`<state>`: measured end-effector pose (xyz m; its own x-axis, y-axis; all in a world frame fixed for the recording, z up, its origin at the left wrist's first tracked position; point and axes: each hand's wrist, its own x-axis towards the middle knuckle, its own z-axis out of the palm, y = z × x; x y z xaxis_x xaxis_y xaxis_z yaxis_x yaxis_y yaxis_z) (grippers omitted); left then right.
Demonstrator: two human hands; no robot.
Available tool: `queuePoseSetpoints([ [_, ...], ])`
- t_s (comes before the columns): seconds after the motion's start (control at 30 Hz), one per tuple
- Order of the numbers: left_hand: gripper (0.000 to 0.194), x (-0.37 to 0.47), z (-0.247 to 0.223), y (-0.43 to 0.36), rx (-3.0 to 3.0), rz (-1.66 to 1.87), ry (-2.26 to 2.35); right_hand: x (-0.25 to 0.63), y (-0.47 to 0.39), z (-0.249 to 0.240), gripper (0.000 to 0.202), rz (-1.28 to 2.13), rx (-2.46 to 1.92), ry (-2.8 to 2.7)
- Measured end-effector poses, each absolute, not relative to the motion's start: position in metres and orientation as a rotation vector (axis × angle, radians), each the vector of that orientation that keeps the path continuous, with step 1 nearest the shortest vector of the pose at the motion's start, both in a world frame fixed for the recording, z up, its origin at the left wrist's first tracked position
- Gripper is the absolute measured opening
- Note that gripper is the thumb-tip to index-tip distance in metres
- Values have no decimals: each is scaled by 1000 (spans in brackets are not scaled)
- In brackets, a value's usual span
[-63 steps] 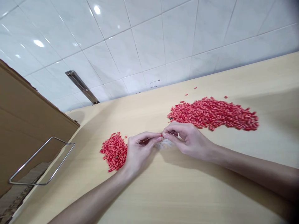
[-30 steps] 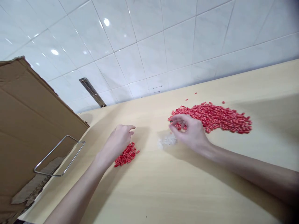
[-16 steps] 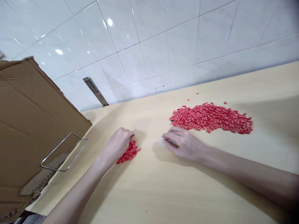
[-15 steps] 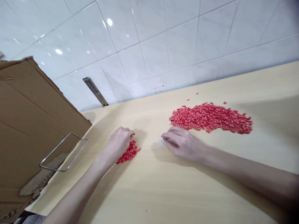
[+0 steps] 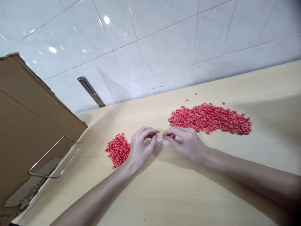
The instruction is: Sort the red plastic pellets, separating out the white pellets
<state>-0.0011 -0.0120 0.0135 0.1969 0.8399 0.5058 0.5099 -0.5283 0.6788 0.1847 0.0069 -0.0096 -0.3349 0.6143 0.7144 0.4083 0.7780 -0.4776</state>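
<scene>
My left hand [image 5: 143, 146] pinches a small red piece [image 5: 154, 134] between thumb and fingertips. Facing it, my right hand [image 5: 188, 141] is closed in a pinch; whatever its fingertips hold is too small to name. Between and just below the hands lies a little heap of whitish, clear bits [image 5: 164, 142]. A small pile of red pieces [image 5: 117, 150] is left of my left hand, partly hidden by it. The larger pile of red pieces [image 5: 211, 117] spreads behind and right of my right hand.
A cardboard box [image 5: 35, 116] stands at the left, with a bent metal wire frame [image 5: 53, 152] beside it. Against the tiled wall [image 5: 150, 47] leans a metal bar [image 5: 91, 91]. A few stray red pieces lie near the table's [image 5: 169, 194] back edge.
My left hand has moved right, from the small red pile to beside my right hand, and a red piece now shows at its fingertips. More of the small pile is visible. The view has shifted slightly.
</scene>
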Motion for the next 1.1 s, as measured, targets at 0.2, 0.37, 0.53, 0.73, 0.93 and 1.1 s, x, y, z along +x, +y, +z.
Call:
queuePoseSetpoints([
  [0.2,13,-5,3,-13,2045,1339,1238,185,7,-8,9,268,-793,-1900],
  [0.37,7,-7,2,-14,1988,1369,1242,185,7,-9,12,278,-805,-1862],
  [0.53,11,-7,0,-15,1889,1376,1250,185,6,-3,11,343,-874,-1860],
  [0.73,18,-6,-2,-14,1775,1341,1218,186,11,-4,18,290,-751,-1946],
  [0.93,17,-5,0,-14,1692,1285,1212,186,11,-4,15,326,-712,-1929],
  [1.1,13,-6,-2,-13,1740,1277,1223,186,10,-1,6,473,-747,-1872],
])
